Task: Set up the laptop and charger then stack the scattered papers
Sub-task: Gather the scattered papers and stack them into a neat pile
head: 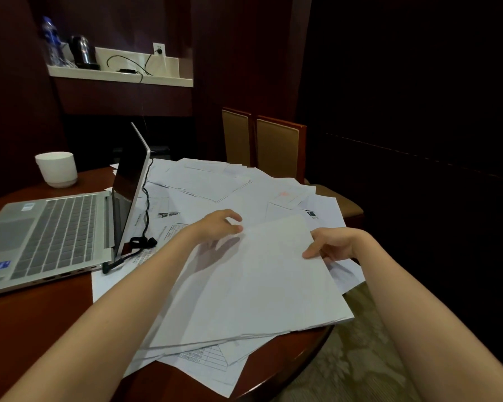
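An open silver laptop lies at the table's left, its screen seen edge-on. A black charger cable runs down behind the screen, and its plug end lies loose by the laptop's near right corner. White papers are scattered across the table's middle and back. A stack of white sheets is lifted and tilted over them. My left hand pinches the stack's far left corner. My right hand grips its right edge, thumb on top.
A white cup stands at the back left of the round wooden table. Two chairs stand behind the papers. A wall shelf carries a kettle, a water bottle and the charger brick plugged into a socket.
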